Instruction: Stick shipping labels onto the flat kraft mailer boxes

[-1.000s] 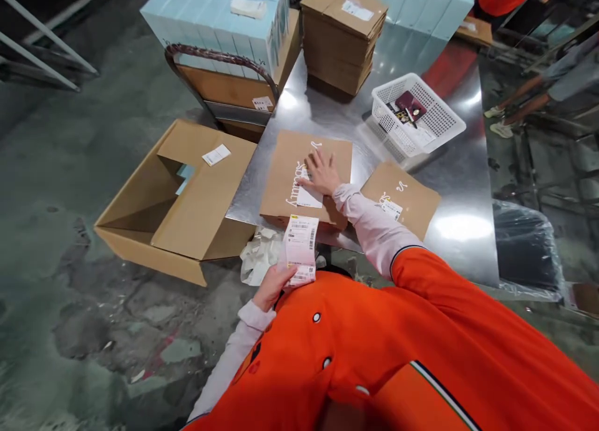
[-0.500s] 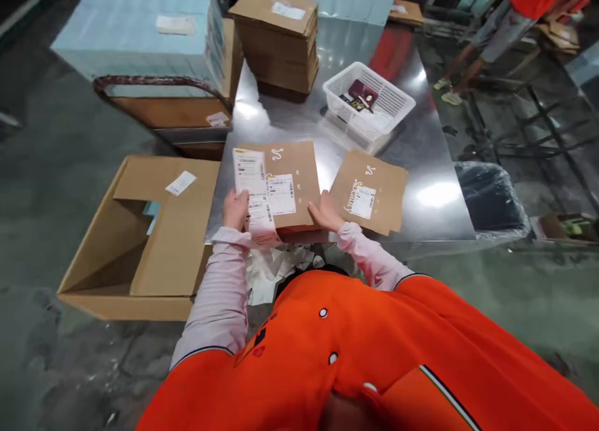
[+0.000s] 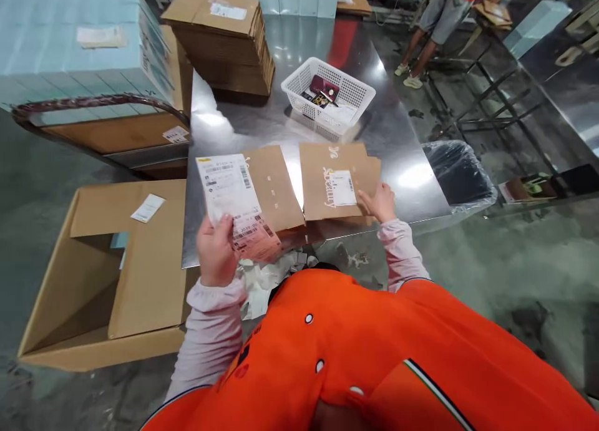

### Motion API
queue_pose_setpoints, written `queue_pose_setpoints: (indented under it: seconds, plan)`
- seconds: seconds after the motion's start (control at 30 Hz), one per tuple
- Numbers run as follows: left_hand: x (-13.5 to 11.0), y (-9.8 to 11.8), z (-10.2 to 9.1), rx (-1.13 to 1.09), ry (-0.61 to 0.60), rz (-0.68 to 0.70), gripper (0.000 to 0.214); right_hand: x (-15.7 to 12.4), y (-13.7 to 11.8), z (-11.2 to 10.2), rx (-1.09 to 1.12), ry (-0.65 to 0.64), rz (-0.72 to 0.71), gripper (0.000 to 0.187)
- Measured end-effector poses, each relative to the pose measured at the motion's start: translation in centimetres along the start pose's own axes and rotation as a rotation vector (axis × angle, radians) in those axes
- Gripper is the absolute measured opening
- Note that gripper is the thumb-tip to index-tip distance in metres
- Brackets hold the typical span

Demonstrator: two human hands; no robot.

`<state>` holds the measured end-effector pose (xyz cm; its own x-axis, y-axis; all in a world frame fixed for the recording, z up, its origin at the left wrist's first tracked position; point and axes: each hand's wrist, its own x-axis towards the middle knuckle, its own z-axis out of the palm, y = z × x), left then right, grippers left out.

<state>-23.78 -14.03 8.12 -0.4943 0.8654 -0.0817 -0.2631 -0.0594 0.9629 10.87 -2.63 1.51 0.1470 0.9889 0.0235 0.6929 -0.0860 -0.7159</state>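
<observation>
A: How do our grips stand?

B: Our left hand [image 3: 218, 247] pinches the labels [image 3: 227, 188], thumb on top. Our right hand [image 3: 380, 203] touches the right carton's [image 3: 313, 181] edge; we can't tell whether its fingers close underneath.

A: What could go wrong?

B: The labels spread ahead and right of our left thumb, overlapping the left carton [image 3: 276, 191]. A slack pinch could drop them off the table [image 3: 397, 159].

A: And on the right?

B: That carton lies left of our fingers, near the table's edge; a careless tug could tip it over.
</observation>
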Motion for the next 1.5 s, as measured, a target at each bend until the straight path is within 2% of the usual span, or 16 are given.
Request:
queue_pose_setpoints:
  seconds: [0.07, 0.13, 0.17, 0.27, 0.37, 0.43, 0.5, 0.63, 0.73, 0.83, 0.9, 1.13, 1.27, 1.37, 1.43, 1.5]
  plan:
    - [-1.6, -1.6, 0.3, 0.018, -0.015, -0.002, 0.041, -1.8, -2.9, 2.1, 0.093, -0.213, -0.048, 0.084]
    - [-3.0, -3.2, 0.5, 0.062, -0.090, -0.069, 0.043, -4.6, -6.7, 5.3, 0.387, -0.559, -0.165, 0.082]
    - [-3.5, -3.7, 0.5, 0.098, -0.157, -0.119, 0.044, -6.2, -8.5, 6.9, 0.538, -0.654, -0.193, 0.076]
    - [-3.8, -4.5, 0.1, 0.185, -0.277, -0.177, 0.045, -10.3, -11.7, 9.8, 0.764, -0.668, -0.188, 0.056]
    - [-3.1, -4.4, -0.6, 0.102, -0.140, -0.135, 0.043, -11.5, -12.4, 10.1, 0.660, -0.750, -0.264, 0.050]
    - [-2.8, -4.6, -0.9, 0.042, -0.040, -0.145, 0.040, -10.5, -12.9, 9.7, 0.589, -0.793, -0.336, 0.050]
    - [-3.0, -5.0, -0.9, 0.049, 0.010, -0.151, 0.038, -8.9, -13.9, 9.3, 0.527, -0.750, -0.395, 0.043]
    - [-3.8, -6.5, -0.2, 0.120, 0.145, -0.035, 0.040, -6.8, -15.9, 9.3, 0.402, -0.731, -0.499, 0.021]
    - [-3.9, -7.8, 0.2, 0.086, 0.262, 0.076, 0.045, -6.5, -16.1, 10.2, 0.453, -0.785, -0.430, 0.019]
    - [-3.4, -8.6, -0.1, -0.019, 0.266, 0.073, 0.037, -6.2, -15.7, 11.4, 0.532, -0.925, -0.347, 0.027]
    - [-3.1, -8.7, -0.5, -0.069, 0.249, 0.044, 0.033, -5.8, -15.5, 12.0, 0.526, -0.982, -0.354, 0.033]
    - [-3.2, -8.5, -1.0, 0.129, 0.282, 0.044, 0.039, -6.2, -15.9, 11.8, 0.306, -0.836, -0.449, 0.024]
    - [-3.0, -8.6, -0.8, 0.100, 0.348, 0.062, 0.046, -6.5, -15.9, 12.0, 0.334, -0.726, -0.521, 0.019]
    - [-2.3, -8.6, -1.1, 0.024, 0.215, -0.119, 0.040, -4.6, -16.4, 13.8, 0.345, -0.637, -0.600, 0.017]
    - [-1.9, -9.1, -1.7, -0.047, 0.085, -0.325, 0.051, -2.2, -17.1, 15.7, 0.277, -0.553, -0.597, 0.017]
    - [-2.0, -10.1, -2.5, -0.133, 0.029, -0.478, 0.055, 0.4, -17.9, 17.7, 0.165, -0.461, -0.570, 0.018]
